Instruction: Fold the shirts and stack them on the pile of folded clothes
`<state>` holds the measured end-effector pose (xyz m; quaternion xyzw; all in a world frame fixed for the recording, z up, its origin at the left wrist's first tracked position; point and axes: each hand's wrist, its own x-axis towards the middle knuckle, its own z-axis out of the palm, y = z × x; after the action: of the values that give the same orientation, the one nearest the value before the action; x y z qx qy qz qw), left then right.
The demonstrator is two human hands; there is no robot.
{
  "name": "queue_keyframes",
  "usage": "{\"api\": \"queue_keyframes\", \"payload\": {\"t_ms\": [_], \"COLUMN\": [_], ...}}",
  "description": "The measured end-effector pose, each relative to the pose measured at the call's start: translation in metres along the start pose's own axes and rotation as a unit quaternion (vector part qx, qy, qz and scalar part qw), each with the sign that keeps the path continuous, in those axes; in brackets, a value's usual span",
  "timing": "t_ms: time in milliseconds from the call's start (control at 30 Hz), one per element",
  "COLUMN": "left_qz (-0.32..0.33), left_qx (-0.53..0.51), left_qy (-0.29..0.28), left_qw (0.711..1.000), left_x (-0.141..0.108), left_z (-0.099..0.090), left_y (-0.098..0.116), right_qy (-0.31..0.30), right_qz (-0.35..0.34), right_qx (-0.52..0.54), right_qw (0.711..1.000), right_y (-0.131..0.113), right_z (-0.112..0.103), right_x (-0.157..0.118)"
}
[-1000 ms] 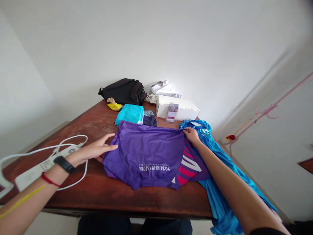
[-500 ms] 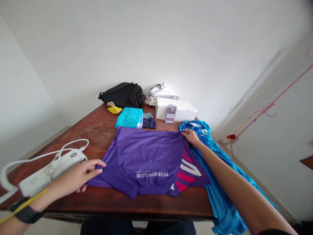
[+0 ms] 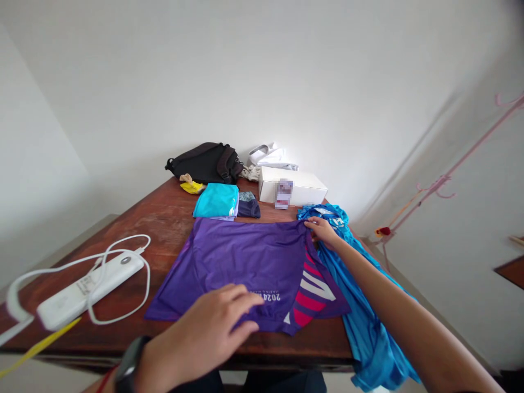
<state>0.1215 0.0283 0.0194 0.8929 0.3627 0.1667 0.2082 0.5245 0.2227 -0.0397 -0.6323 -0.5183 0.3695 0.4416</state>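
Observation:
A purple printed T-shirt [image 3: 245,256] lies folded over and spread flat on the wooden table, its white lettering upside down to me. My right hand [image 3: 321,230] pinches the shirt's far right corner between thumb and fingers. Over the near edge of the shirt hovers or rests my left hand [image 3: 221,322], open, thumb apart from the stretched fingers; whether it touches the cloth I cannot tell. It covers part of the lettering. Under and beside my right forearm a blue shiny garment [image 3: 360,316] lies crumpled, hanging off the table's front edge.
Behind the shirt are a folded turquoise garment [image 3: 216,200], a dark folded cloth [image 3: 249,207] and a white box [image 3: 305,185]. A black backpack [image 3: 200,164] leans at the wall. At left lies a white power strip [image 3: 90,292] with a looped cable on the wooden table [image 3: 159,224].
My left hand has left the shirt's left side and moved right, over the near hem. My right hand keeps its pinch on the far right corner.

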Motion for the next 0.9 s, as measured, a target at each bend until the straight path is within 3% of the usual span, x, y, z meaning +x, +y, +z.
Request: {"api": "queue_keyframes", "payload": {"t_ms": [100,167,267,367,500,733,900], "left_qz": [0.118,0.148,0.1,0.026,0.007,0.091,0.15], "left_qx": [-0.004,0.035,0.056,0.06,0.081,0.08,-0.022], "left_qy": [-0.066,-0.071,-0.059,-0.043,-0.05,-0.021,0.026], "left_qw": [0.991,0.986,0.992,0.997,0.995,0.992,0.988], "left_x": [0.046,0.076,0.116,0.141,0.15,0.144,0.129], "left_z": [0.043,0.079,0.13,0.159,0.161,0.147,0.136], "left_y": [0.054,0.076,0.092,0.101,0.107,0.103,0.101], "right_qy": [0.009,0.014,0.019,0.022,0.023,0.025,-0.004], "right_qz": [0.007,0.012,0.02,0.028,0.026,0.016,-0.007], "right_qx": [0.008,0.014,0.021,0.02,0.017,0.013,0.01], "right_qw": [1.0,1.0,0.999,0.999,0.999,0.999,1.0], "right_y": [-0.007,-0.01,-0.009,-0.005,0.001,0.007,0.004], "right_z": [0.008,0.012,0.015,0.014,0.009,0.004,-0.005], "right_x": [0.002,0.003,0.004,0.005,0.009,0.012,0.002]}}
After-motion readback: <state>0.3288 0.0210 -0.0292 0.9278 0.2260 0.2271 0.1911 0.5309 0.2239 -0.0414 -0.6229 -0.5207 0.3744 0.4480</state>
